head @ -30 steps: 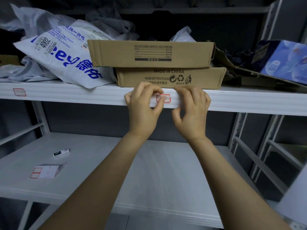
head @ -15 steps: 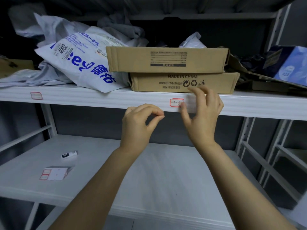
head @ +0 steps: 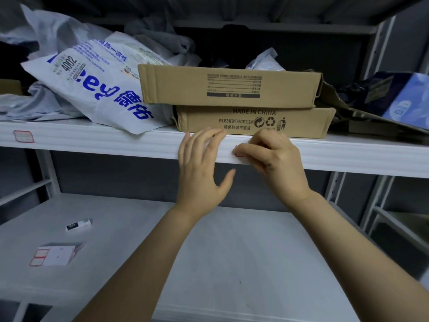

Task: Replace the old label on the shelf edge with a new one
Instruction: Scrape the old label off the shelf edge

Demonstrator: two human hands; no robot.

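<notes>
At shelf edge (head: 116, 145) — right hand (head: 276, 161) pinches label (head: 238, 154), left hand (head: 199, 168) flat alongside

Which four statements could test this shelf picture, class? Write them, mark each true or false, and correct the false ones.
1. Two cardboard boxes are stacked on the upper shelf. True.
2. The left hand pinches the label. False: its fingers lie straight on the shelf edge; the right hand, fingers curled, is at the label.
3. A second label sits further left on the same edge. True.
4. The sheet of labels lies on the boxes. False: it lies on the lower shelf.
</notes>
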